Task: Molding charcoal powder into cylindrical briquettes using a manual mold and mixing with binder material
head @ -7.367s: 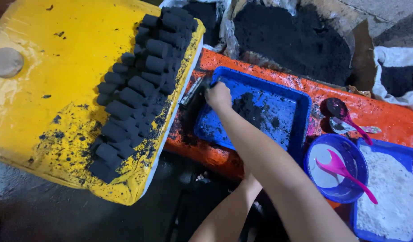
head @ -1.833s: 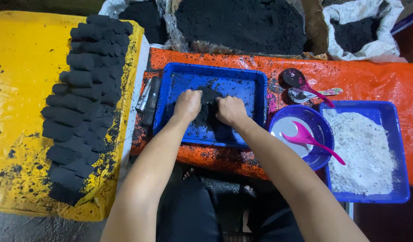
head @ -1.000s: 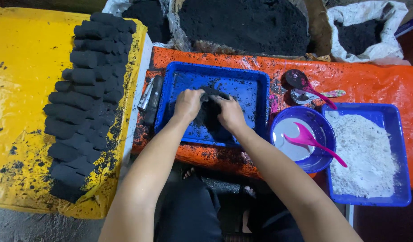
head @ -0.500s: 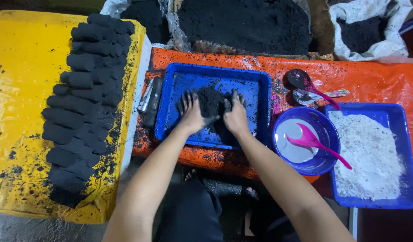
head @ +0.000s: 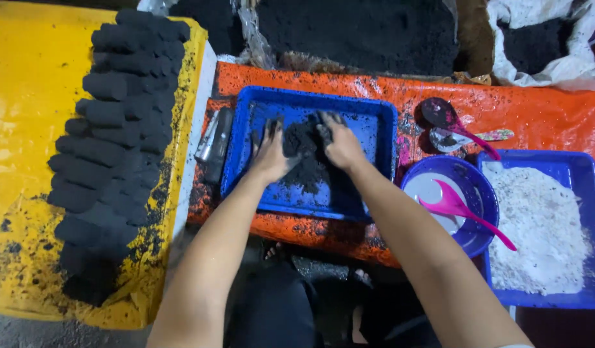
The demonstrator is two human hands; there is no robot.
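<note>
Bright, even overhead light; colours saturated. Mild glare on yellow sheet (head: 26, 129) and orange tarp (head: 536, 116). Black powder heaps (head: 362, 32) lose detail. Soft shadow beneath forearms. Slight edge distortion; focus mostly sharp.

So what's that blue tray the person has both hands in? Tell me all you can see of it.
The blue tray is a shallow, rectangular dish with a raised rim, plastic by its look. It lies flat on an orange sheet, its floor smeared and speckled with black dust. A mound of black powder sits near its middle, cupped by the left hand and the right hand, whose blackened fingers press into it. A dark metal tool lies just outside its left rim.
</note>
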